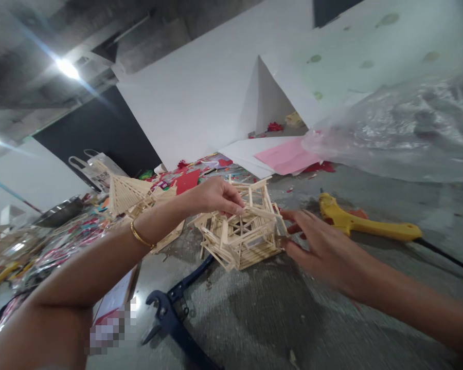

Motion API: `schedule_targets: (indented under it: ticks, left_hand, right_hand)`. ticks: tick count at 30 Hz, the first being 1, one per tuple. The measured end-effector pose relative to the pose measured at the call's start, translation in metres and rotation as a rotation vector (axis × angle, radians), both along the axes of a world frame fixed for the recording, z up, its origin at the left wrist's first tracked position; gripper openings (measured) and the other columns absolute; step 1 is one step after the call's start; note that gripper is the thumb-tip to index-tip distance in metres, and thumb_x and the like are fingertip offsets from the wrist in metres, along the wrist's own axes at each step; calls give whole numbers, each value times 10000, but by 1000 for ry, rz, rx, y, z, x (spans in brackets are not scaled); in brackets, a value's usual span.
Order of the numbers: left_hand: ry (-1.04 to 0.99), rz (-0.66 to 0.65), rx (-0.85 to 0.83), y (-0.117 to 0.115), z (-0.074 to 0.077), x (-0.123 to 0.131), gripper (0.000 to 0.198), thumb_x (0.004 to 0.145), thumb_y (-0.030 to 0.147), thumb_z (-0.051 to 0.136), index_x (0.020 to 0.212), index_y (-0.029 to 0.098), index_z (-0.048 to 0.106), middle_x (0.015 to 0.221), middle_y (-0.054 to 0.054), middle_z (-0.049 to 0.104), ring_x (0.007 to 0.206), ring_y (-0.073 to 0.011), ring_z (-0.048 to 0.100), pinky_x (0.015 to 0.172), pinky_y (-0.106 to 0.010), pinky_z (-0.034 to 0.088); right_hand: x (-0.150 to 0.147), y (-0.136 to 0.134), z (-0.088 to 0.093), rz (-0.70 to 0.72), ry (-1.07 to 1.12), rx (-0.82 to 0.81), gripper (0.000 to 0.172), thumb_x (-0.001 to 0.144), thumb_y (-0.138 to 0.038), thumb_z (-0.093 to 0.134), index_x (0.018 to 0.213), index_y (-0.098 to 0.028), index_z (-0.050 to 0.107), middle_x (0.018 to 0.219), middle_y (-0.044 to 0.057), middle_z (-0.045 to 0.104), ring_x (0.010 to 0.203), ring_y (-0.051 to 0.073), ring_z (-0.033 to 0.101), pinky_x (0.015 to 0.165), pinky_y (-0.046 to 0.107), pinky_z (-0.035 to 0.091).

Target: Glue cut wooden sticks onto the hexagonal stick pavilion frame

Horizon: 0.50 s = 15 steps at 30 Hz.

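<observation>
A small frame model of pale wooden sticks (250, 241), many-sided with an open top, sits on the grey table. My left hand (218, 198) reaches over it from the left, thumb and fingertips pinched together at its upper rim. Whatever lies in that pinch is too small to make out. At the model's right side, my right hand (316, 249) has its thumb and fingers curved about the edge. Blue-handled cutting pliers (170, 308) lie spread in front, one handle reaching near the model's base. To the right rests a yellow hot glue gun (370, 223) with a black cord.
Behind my left forearm stands another stick piece with a pointed roof (127, 192). Clear plastic sheeting (405, 128) and pink paper (287, 155) lie at the back right. Red paper (187, 181) and scraps lie behind the model. Packaged craft supplies (65, 252) crowd the left, near a metal bowl (61, 211).
</observation>
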<state>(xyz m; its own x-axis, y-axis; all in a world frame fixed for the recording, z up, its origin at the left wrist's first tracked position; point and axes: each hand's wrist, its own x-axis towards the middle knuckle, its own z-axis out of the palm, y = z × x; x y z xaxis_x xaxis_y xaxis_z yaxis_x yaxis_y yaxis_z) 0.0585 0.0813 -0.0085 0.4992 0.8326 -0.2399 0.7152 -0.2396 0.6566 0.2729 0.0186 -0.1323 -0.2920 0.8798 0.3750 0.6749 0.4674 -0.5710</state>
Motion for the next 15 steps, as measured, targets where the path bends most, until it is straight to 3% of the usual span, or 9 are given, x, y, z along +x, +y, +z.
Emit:
schedule_targets:
  ticks: [6,15]
  left_hand:
    - [-24,-51,19,6,-9,-3,113,623,243,682,706,172,711,596,-10,644,526,-88,536,549,-222,423]
    - [-21,-91,138,5,-12,-2,66,623,192,673,658,150,709,530,-12,620,494,-90,536,501,-216,394]
  right_hand:
    - [5,3,2,27,38,-48,408,803,-414,441,1118,-161,499,1095,132,583,929,244,579,766,373,483]
    - [7,10,6,-53,34,-174,492,769,-475,468,1147,-164,508,1081,124,596,932,265,586,774,397,486]
